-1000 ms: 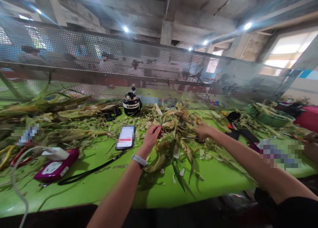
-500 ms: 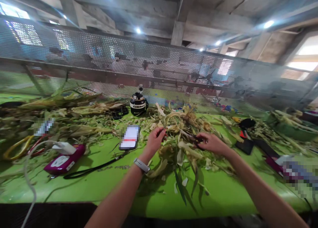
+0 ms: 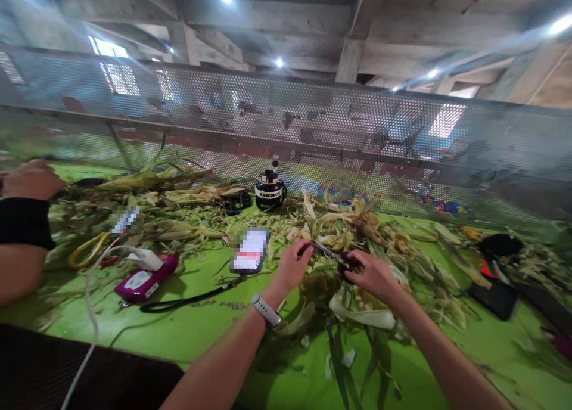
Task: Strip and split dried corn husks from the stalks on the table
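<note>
A heap of dry corn husks and stalks [image 3: 357, 231] lies on the green table [image 3: 214, 332] in front of me. My left hand [image 3: 292, 266], with a white wristband, is closed in a pinch on a husk strip. My right hand [image 3: 373, 276] is closed on dark-handled scissors [image 3: 333, 256], whose blades point left toward my left fingers. Both hands hover just above the front of the heap, close together.
A phone [image 3: 249, 251] on a black lanyard lies left of my hands. A magenta power bank [image 3: 145, 278] with a white cable, a black jug [image 3: 269, 190], yellow-handled scissors [image 3: 87, 250], a perforated metal screen [image 3: 313, 136] behind. Another person's arm [image 3: 22, 231] at far left.
The camera has swung left. My right hand drew back from the heap toward my left hand, bringing the scissors with it. Another person's arm came into view at the left.
</note>
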`<state>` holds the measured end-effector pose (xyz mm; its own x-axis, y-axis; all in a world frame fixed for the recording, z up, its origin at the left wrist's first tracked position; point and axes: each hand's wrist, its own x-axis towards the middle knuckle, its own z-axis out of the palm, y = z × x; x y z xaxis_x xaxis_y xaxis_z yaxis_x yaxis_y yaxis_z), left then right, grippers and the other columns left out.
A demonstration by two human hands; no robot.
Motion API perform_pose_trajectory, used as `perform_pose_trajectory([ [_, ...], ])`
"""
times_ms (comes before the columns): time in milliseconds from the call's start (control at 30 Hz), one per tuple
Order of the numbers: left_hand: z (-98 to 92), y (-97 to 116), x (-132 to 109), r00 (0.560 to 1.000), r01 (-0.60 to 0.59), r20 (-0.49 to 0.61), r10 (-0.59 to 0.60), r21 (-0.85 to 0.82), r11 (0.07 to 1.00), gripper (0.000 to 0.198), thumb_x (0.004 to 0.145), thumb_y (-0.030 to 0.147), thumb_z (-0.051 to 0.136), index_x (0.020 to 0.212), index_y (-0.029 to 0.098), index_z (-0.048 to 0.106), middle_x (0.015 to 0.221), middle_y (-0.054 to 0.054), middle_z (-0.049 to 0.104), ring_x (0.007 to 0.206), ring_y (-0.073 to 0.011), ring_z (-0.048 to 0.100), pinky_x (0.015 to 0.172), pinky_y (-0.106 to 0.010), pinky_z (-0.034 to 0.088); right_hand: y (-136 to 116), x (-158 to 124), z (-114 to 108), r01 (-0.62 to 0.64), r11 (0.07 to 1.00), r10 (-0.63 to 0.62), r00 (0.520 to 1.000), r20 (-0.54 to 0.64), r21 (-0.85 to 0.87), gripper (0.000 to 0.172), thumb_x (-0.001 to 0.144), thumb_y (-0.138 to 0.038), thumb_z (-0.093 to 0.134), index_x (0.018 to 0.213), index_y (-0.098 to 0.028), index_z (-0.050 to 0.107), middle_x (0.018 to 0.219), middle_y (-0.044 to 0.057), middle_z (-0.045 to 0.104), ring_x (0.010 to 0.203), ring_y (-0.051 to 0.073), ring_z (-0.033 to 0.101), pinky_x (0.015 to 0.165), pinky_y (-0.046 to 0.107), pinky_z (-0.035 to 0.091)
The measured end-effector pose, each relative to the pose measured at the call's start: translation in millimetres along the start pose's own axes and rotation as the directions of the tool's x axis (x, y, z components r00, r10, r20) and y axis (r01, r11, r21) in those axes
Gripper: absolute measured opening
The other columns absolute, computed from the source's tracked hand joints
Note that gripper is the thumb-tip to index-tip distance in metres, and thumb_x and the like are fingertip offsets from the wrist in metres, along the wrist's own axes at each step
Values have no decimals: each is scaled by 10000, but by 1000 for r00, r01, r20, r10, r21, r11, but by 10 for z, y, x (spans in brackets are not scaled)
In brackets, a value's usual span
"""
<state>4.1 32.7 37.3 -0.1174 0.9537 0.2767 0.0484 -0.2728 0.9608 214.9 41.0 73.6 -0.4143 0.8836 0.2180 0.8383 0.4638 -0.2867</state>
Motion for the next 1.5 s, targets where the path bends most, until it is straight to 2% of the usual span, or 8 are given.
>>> perform_pose_trajectory([
  [167, 14, 25, -28, 1000, -18, -24, 20, 85, 996, 202, 770, 302, 560, 890, 170, 654, 770, -53, 657, 628, -165, 589, 586, -285, 496, 6, -18, -7, -2, 1000, 2, 1000, -1, -17, 258, 728, -355, 569, 928, -198, 613, 945, 58, 693, 853, 210, 641, 709, 269, 427],
  [533, 22, 32, -43, 998, -51, -29, 55, 129, 990, 203, 792, 319, 543, 882, 173, 652, 697, -33, 637, 595, -162, 575, 569, -270, 460, 26, -57, -15, -6, 1000, 7, 999, -34, 25, 233, 718, -352, 569, 889, -199, 608, 887, 50, 695, 802, 201, 637, 681, 271, 420],
  [700, 34, 40, -73, 996, -84, -2, 86, 203, 976, 175, 798, 303, 543, 860, 181, 652, 701, -31, 635, 597, -156, 566, 574, -259, 444, 40, -56, 17, 12, 1000, -11, 999, -37, 18, 209, 725, -362, 566, 863, -211, 607, 851, 34, 692, 769, 194, 631, 657, 262, 409],
  [833, 45, 67, -91, 993, -115, 63, 104, 210, 971, 170, 813, 299, 525, 807, 178, 643, 686, -34, 626, 625, -159, 566, 588, -251, 438, 40, -55, 40, 21, 1000, -20, 999, -36, 12, 203, 728, -354, 566, 864, -205, 597, 839, 35, 686, 762, 189, 623, 654, 256, 399],
  [1033, 59, 79, -99, 995, -82, 73, 70, 174, 981, 189, 807, 313, 528, 841, 165, 640, 682, -30, 616, 578, -145, 550, 568, -252, 434, 55, -57, 62, 23, 1000, -23, 999, -25, 7, 127, 734, -328, 552, 767, -207, 568, 754, 25, 656, 690, 171, 584, 611, 248, 364],
  [1233, 41, 65, -51, 995, 84, 52, -82, -25, 996, 214, 771, 363, 549, 806, 165, 623, 632, -1, 588, 528, -131, 542, 537, -257, 456, 59, -58, 39, -36, 945, 54, 997, -46, 324, 213, 728, -396, 565, 670, -194, 534, 583, -19, 542, 519, 114, 444, 491, 224, 317],
  [1367, -2, 105, -5, 997, 66, 31, -64, -91, 994, 223, 745, 364, 573, 816, 165, 645, 646, 4, 586, 565, -125, 535, 560, -245, 458, 69, -79, -22, -64, 910, 33, 996, 83, 410, 259, 686, -425, 626, 648, -191, 523, 526, -53, 450, 491, 92, 368, 467, 215, 289],
  [1500, -38, 173, 1, 999, 51, 20, -48, -148, 988, 221, 750, 358, 579, 808, 156, 650, 629, 13, 568, 562, -105, 502, 553, -223, 427, 106, -79, -63, -125, 835, -1, 974, 228, 536, 300, 689, -460, 625, 665, -182, 516, 552, -53, 450, 507, 91, 388, 484, 217, 302],
])
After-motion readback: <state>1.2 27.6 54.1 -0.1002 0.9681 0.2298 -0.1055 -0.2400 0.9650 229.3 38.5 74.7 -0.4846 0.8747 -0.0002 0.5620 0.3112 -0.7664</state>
